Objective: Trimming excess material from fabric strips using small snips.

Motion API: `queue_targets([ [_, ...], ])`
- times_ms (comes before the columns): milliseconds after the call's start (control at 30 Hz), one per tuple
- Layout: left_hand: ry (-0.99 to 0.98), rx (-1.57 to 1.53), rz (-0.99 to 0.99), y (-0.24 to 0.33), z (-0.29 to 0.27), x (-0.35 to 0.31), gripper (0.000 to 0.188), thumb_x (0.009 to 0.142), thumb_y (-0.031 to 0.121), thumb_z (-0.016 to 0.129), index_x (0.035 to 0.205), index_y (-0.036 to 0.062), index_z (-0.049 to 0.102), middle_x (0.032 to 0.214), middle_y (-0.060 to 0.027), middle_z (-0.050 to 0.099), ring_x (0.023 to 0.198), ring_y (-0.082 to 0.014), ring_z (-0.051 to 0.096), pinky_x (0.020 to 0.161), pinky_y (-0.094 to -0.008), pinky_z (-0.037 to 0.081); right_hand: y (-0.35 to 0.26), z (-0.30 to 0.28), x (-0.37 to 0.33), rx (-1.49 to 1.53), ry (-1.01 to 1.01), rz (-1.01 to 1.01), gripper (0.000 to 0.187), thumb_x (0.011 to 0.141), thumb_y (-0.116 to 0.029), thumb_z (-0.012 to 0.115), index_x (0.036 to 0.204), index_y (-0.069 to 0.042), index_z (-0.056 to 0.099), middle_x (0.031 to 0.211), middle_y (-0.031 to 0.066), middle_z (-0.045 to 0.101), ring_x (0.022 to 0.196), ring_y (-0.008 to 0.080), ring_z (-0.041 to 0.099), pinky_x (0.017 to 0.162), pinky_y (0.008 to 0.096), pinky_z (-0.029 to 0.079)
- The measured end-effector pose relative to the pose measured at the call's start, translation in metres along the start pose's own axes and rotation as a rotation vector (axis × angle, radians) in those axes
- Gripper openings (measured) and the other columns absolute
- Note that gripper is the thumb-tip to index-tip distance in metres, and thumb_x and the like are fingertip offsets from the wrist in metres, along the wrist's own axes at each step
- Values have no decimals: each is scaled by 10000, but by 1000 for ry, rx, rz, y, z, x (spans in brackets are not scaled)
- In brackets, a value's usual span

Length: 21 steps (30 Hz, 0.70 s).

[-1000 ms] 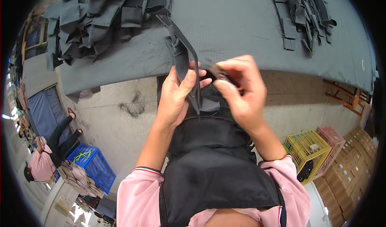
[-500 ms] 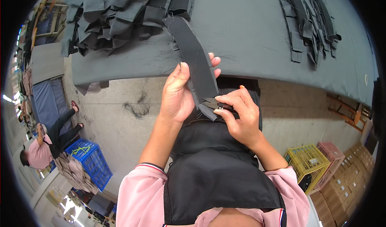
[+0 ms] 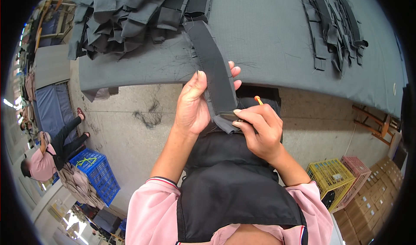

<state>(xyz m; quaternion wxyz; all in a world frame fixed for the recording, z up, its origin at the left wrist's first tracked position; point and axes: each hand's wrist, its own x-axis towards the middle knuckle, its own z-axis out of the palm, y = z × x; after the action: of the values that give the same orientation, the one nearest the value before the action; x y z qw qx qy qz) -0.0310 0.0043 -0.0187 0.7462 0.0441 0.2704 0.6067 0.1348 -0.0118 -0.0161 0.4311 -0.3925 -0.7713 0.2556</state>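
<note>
My left hand (image 3: 193, 106) is wrapped round a dark grey fabric strip (image 3: 213, 65), thumb on its left edge and fingertips showing past its right edge. The strip's far end reaches over the table, and its near end has a folded flap (image 3: 225, 124). Pinched in my right hand (image 3: 263, 130) are small thread snips (image 3: 227, 113), mostly hidden by the fingers. Their thin metal tip lies at the flap, and an orange end (image 3: 258, 99) sticks out above my knuckles. Whether the blades touch the cloth I cannot tell.
A grey-covered table (image 3: 260, 37) spans the front, bearing a strip pile (image 3: 117, 19) at left and more strips (image 3: 333, 28) at right. Yellow (image 3: 331, 175) and blue crates (image 3: 97, 171) stand on the floor. Another person (image 3: 43, 160) sits at left; cartons (image 3: 368, 201) are stacked at right.
The strip's far end has swung slightly to the right. My right hand has turned a little, so more of the orange end shows and the black part of the snips is now mostly covered.
</note>
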Motion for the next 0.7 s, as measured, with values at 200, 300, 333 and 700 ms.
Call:
queue_targets([
  [200,-20,20,16,3,0,-1,421,980,269,426,1245,-55,459,1324,-226,462,1245,-340,452,1026,-469,428,-1,-6,13,75,-44,59,256,639,-17,744,876,-44,651,678,57,552,593,213,556,536,316,446],
  [300,-51,30,12,2,-4,-3,442,983,248,416,1291,-69,405,1359,-241,415,1279,-362,401,1047,-491,396,4,-8,23,73,-50,174,256,659,-10,734,898,-31,646,748,78,542,599,219,559,532,315,457],
  [333,-71,24,8,3,-4,-3,459,987,231,407,1320,-83,363,1386,-254,375,1310,-382,355,1066,-513,366,7,-7,26,84,-94,207,265,669,-5,728,918,-32,641,787,79,535,599,215,558,526,309,457],
  [700,-74,40,-20,0,-4,-5,450,981,226,424,1326,-59,374,1382,-247,385,1309,-376,361,1064,-496,371,15,12,32,-8,-13,-3,279,638,-40,751,897,-48,648,717,44,516,570,188,530,524,289,441],
])
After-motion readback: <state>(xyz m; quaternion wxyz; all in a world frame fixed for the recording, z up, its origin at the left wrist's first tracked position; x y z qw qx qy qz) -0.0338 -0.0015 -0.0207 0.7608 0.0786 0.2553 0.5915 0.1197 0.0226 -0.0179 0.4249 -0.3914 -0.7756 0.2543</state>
